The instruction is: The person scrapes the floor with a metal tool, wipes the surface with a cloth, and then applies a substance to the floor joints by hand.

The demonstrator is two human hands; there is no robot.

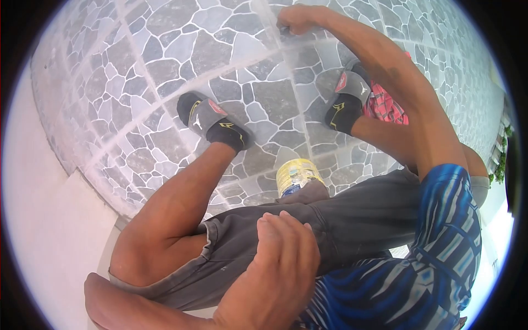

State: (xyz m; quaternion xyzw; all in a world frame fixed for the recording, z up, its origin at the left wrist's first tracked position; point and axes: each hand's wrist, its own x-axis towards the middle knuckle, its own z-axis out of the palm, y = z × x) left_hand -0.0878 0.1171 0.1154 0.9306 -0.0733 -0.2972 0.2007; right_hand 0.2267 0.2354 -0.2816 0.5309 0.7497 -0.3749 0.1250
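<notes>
At the top of the view, my right hand (pixel 297 19) is closed round a small dark object (pixel 284 31), low over the stone-patterned floor (pixel 272 99). What the object is cannot be made out. Closer to the camera, my left hand (pixel 283 256) is raised above my lap, over the grey shorts (pixel 357 220). Its fingers are side by side and slightly bent, the thumb is hidden, and nothing shows in it. A yellow bucket (pixel 291 171) stands below the shorts, partly covered by them.
Two feet in black socks and grey slides, the left (pixel 212 121) and the right (pixel 347 94), rest on the floor. A red checked cloth (pixel 388 104) lies beside the right foot. A pale wall (pixel 33 220) runs along the left, and green plants (pixel 499 159) show at the right edge.
</notes>
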